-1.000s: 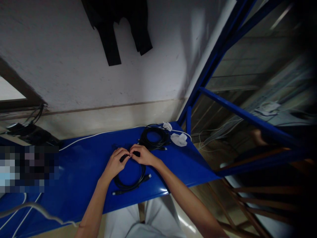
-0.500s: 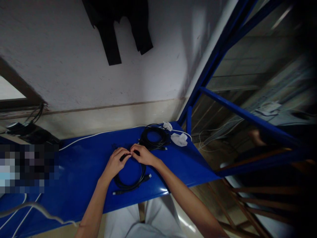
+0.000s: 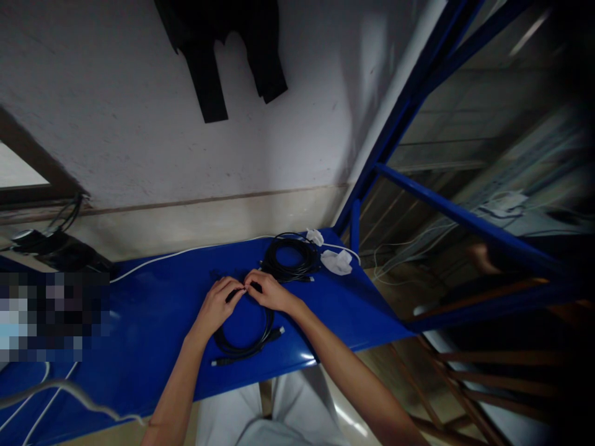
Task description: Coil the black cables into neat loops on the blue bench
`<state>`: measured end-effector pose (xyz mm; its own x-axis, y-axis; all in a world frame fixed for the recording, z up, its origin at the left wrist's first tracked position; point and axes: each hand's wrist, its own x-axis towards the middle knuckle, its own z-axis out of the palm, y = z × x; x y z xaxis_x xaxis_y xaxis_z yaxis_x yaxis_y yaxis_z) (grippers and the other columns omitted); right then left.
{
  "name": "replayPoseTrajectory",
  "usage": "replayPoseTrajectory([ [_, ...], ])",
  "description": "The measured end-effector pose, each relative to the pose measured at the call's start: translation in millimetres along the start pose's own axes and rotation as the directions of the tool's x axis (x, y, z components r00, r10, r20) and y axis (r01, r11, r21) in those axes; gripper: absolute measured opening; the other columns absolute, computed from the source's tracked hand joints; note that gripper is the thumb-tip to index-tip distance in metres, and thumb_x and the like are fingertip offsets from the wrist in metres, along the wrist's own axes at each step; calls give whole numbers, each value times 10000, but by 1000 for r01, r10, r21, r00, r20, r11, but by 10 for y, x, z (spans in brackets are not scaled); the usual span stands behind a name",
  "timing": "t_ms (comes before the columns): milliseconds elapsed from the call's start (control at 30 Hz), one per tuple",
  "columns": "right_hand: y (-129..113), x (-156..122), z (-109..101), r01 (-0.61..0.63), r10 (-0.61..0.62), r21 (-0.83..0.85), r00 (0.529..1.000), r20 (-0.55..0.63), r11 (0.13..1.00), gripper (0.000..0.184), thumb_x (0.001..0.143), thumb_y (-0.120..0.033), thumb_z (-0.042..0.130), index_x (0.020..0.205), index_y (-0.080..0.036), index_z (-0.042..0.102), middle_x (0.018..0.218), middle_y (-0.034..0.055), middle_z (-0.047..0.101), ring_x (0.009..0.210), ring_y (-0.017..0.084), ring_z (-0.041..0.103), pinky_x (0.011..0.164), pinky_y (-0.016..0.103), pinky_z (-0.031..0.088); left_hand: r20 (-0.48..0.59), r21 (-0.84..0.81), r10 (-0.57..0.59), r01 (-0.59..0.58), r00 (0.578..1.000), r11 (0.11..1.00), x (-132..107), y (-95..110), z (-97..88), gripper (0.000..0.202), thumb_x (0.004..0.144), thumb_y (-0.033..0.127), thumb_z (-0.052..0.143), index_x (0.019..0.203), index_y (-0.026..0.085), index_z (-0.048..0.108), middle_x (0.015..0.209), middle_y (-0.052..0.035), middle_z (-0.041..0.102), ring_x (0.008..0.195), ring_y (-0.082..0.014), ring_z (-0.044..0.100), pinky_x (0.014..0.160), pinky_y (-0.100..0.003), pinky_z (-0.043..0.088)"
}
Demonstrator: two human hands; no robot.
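A coiled black cable [image 3: 244, 344] lies on the blue table [image 3: 153, 316] right in front of me, its two plug ends sticking out at the near side. My left hand [image 3: 214, 308] and my right hand [image 3: 268, 291] meet at the far side of the coil, fingertips pinched together on the cable there. What sits between the fingertips is too small to make out.
A second coil of black cable [image 3: 290, 259] rests behind my hands, next to white crumpled pieces [image 3: 335, 261] and a white cord [image 3: 186, 251] along the table's back edge. Blue frame bars [image 3: 446, 207] rise at the right. Dark clothing [image 3: 223, 46] hangs on the wall.
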<state>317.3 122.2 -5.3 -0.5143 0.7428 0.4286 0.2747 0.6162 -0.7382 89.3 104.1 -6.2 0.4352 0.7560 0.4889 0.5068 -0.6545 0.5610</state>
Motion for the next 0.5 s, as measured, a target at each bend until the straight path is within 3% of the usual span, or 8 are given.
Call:
replayPoseTrajectory([
  [500, -11, -5, -8, 33, -33, -18, 999, -3, 999, 96, 1038, -140, 577, 1002, -209, 632, 1045, 69, 691, 960, 200, 666, 924, 333, 548, 18, -6, 9, -9, 1000, 1000, -12, -27, 24, 113, 1058, 340, 697, 1102, 241, 727, 1096, -82, 732, 1048, -242, 707, 997, -426, 564],
])
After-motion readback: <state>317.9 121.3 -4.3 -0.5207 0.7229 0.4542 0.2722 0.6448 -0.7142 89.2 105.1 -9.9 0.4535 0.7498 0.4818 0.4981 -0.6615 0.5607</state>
